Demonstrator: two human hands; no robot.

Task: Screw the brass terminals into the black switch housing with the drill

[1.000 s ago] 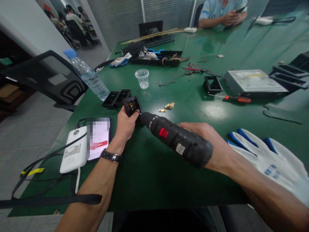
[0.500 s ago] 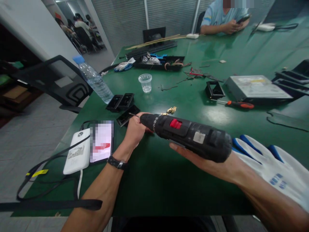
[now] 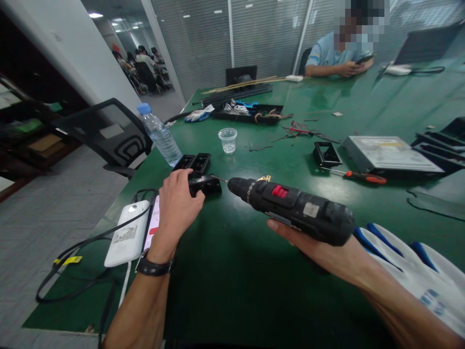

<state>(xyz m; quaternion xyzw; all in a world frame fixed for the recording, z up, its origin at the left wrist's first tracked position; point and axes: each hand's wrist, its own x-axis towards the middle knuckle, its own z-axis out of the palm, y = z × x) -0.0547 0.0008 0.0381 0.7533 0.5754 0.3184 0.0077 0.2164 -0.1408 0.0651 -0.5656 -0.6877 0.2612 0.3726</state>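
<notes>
My right hand [image 3: 308,242] is wrapped under a black cordless drill [image 3: 294,206] with a red switch on top. The thin bit [image 3: 220,179] of the drill points left, its tip close to a black plastic frame [image 3: 207,184]; whether they touch I cannot tell. My left hand [image 3: 180,201] grips this frame from its left side, fingers over the far side and thumb nearer me. Just behind it sit two more black frames [image 3: 198,162], partly covered by the hand. Small brass-coloured pieces [image 3: 266,178] lie behind the drill.
A water bottle [image 3: 160,135] and a plastic cup [image 3: 227,141] stand beyond my hands. A white power bank [image 3: 128,235] and phone [image 3: 152,225] lie left, a glove [image 3: 417,271] right. Farther right are a screwdriver [image 3: 363,178] and metal box [image 3: 392,155]. Someone sits across the table [image 3: 254,271].
My left hand has left the drill's tip and moved left onto the black frame, which is now tilted. The drill stays in my right hand. The view has tipped upward.
</notes>
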